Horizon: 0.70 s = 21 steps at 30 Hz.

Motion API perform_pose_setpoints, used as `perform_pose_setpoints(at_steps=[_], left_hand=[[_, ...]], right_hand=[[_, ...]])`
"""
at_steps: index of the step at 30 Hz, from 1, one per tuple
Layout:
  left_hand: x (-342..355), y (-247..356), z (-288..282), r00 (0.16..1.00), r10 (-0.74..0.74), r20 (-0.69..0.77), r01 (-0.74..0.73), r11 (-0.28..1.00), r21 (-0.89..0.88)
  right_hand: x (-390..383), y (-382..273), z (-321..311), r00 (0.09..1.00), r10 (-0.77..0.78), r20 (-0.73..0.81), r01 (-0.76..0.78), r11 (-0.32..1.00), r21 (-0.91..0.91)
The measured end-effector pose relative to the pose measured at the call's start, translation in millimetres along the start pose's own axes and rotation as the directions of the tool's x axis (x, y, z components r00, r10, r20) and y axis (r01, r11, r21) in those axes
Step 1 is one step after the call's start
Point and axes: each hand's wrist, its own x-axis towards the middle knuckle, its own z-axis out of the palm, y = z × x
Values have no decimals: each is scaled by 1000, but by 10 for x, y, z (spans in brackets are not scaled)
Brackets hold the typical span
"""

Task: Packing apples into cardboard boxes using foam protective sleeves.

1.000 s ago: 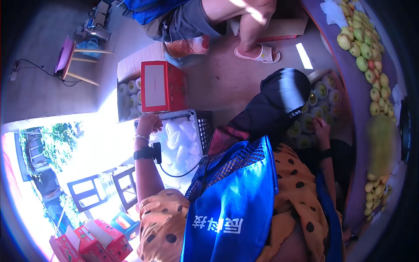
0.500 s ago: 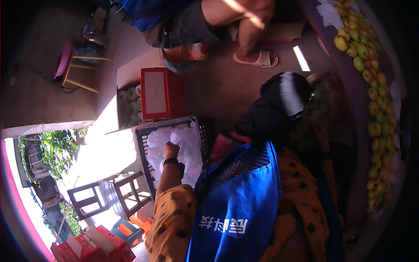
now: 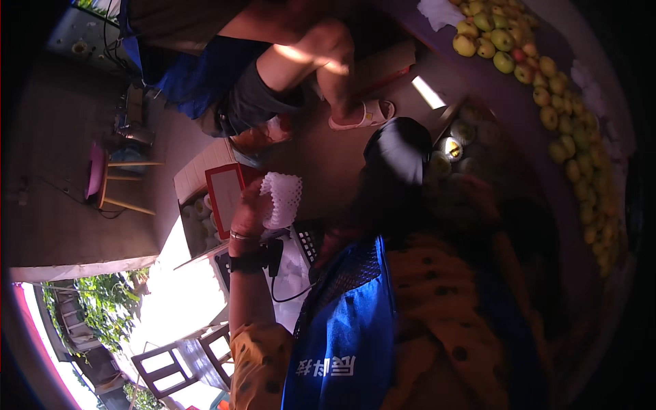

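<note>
My left hand [image 3: 251,210] is raised, with its fingers closed on a white foam net sleeve [image 3: 281,200] that stands out to the right. Below it is a dark plastic crate [image 3: 305,244] filled with more white foam sleeves [image 3: 292,277], partly behind my forearm. My right hand [image 3: 476,197] reaches into deep shadow beside a box of fruit in foam sleeves [image 3: 451,148]; its fingers are too dark to make out.
Yellow-green fruit [image 3: 547,96], some blushed red, lies in a long heap on the right. A seated person's leg [image 3: 301,68] and sandalled foot [image 3: 365,115] are ahead. An open carton [image 3: 198,167] with a red box [image 3: 225,191], a pink-topped stool [image 3: 98,171] and a wooden chair [image 3: 171,362] stand left.
My left hand has risen out of the crate and moved away from me, bringing one foam sleeve with it. The whole view has shifted, showing more of the box by my right hand.
</note>
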Motion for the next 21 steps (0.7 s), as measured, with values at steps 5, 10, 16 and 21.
perform_pose_setpoints(at_steps=[5, 10, 16, 21], left_hand=[[775, 0, 1256, 900, 224, 375, -179, 972, -151], [1130, -855, 2432, 842, 467, 269, -537, 678, 502], [723, -1229, 2720, 771, 551, 320, -531, 279, 800], [752, -553, 2152, 878, 283, 387, -451, 762, 465]], right_hand=[[-3, -100, 56, 1000, -13, 10, 11, 973, 230], [-121, -184, 114, 950, -291, -112, 301, 765, 570], [-137, 47, 76, 952, -253, 171, 100, 787, 609], [-128, -36, 66, 935, -248, 253, -23, 670, 742]])
